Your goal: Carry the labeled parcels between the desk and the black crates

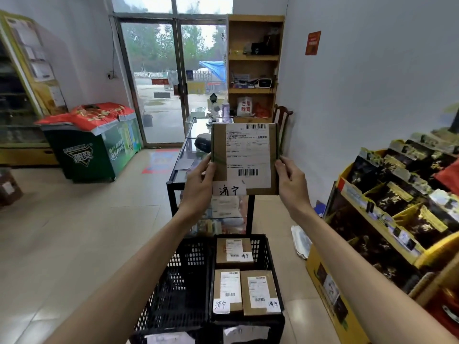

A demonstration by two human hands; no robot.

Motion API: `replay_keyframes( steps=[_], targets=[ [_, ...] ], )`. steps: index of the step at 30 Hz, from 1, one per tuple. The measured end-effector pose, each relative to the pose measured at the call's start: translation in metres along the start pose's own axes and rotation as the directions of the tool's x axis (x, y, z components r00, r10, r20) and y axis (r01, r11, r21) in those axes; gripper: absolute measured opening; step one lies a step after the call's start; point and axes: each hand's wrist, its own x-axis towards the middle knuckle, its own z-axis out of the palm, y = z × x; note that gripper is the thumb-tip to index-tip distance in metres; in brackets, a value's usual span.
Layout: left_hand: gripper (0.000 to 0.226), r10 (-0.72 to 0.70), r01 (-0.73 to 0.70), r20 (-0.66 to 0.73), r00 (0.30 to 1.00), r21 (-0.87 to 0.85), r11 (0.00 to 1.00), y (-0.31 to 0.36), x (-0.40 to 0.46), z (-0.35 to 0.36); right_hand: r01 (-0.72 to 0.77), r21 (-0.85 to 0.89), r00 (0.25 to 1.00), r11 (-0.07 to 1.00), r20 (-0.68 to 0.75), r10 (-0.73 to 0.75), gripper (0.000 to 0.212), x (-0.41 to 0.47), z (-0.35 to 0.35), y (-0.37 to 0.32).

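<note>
Parcel in hand: flat brown cardboard parcel with a white shipping label and a handwritten white tag (244, 158) is held upright at chest height, label facing you; your left hand (198, 184) grips its lower left edge, thumb across the front face, fingers behind; your right hand (291, 181) grips the lower right edge the same way; both hands closed round the box, neither free. Long axis of the parcel runs vertical, barcode at top, tag at bottom left. Below your forearms sit two black slatted plastic crates side by side; the right crate (274, 281) already holds three smaller brown labelled boxes (234, 252), one at the far end and two near, each with a similar handwritten tag; the left crate (183, 276) shows no parcels that can be made out. Glass-topped black-framed desk (188, 150) stands just beyond the crates, behind the parcel. Judgement: the coming move turns on the drop straight down and toward you; the right crate lies directly under the parcel, slightly nearer your right hand; tipping the box flat would be needed to lay it on the others.
</note>
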Motion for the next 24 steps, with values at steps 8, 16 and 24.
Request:
replay_keyframes(
  steps=[8, 16, 24],
  targets=[
    [0.037, -0.079, 0.082, -0.057, 0.995, 0.06, 0.995, -0.07, 0.1, 0.058, -0.048, -0.028, 0.999, 0.998, 0.021, 0.049, 0.037, 0.12, -0.003, 0.097],
    [0.041, -0.324, 0.332, -0.083, 0.942, 0.109, 0.937, -0.208, 0.122, 0.085, -0.256, -0.122, 0.962, 0.959, 0.061, 0.264, 0.042, 0.142, 0.016, 0.242],
    [0.04, -0.592, 0.591, -0.024, 0.805, 0.113, 0.799, -0.375, 0.069, 0.12, -0.521, -0.243, 0.834, 0.818, 0.06, 0.549, 0.054, 0.081, 0.012, 0.405]
  ],
)
